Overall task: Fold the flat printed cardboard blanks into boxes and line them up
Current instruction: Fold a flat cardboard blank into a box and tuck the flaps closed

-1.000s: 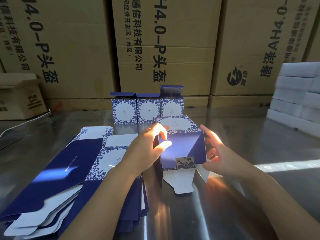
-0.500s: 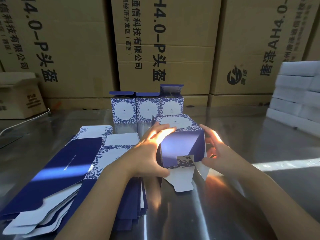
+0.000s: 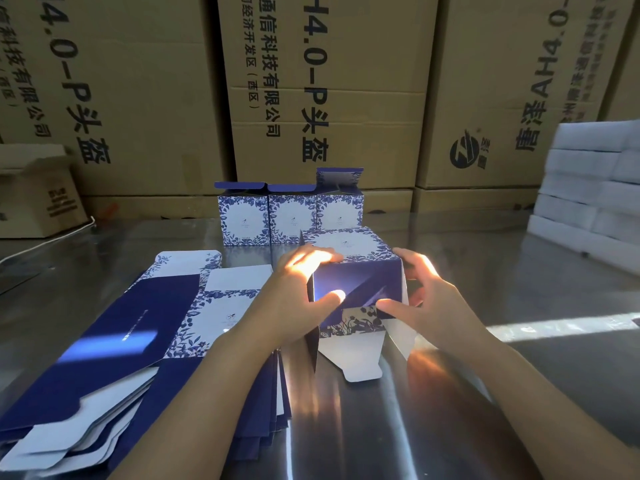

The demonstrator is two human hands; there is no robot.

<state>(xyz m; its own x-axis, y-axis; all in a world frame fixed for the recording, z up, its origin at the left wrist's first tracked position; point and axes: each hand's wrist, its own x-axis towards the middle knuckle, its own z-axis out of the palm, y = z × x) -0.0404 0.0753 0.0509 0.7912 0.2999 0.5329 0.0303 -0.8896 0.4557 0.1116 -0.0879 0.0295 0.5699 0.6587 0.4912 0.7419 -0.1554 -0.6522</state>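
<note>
Your left grip (image 3: 298,299) clasps the half-folded box (image 3: 360,282) from its left side. The fingers lie over the top edge and the thumb presses the dark blue near face. Your right grip (image 3: 429,306) grasps the same box from the right, with its thumb on the near face just above the patterned flap. The box sits at the middle of the tabletop (image 3: 519,393), and white flaps hang open at its near end. Just left of it lies the stack of flat blanks (image 3: 145,327), your left forearm crossing its right edge. Beyond the box, three folded boxes (image 3: 291,220) stand side by side in a row before large brown cartons (image 3: 329,81). White foam blocks (image 3: 588,188) are stacked at far right.
</note>
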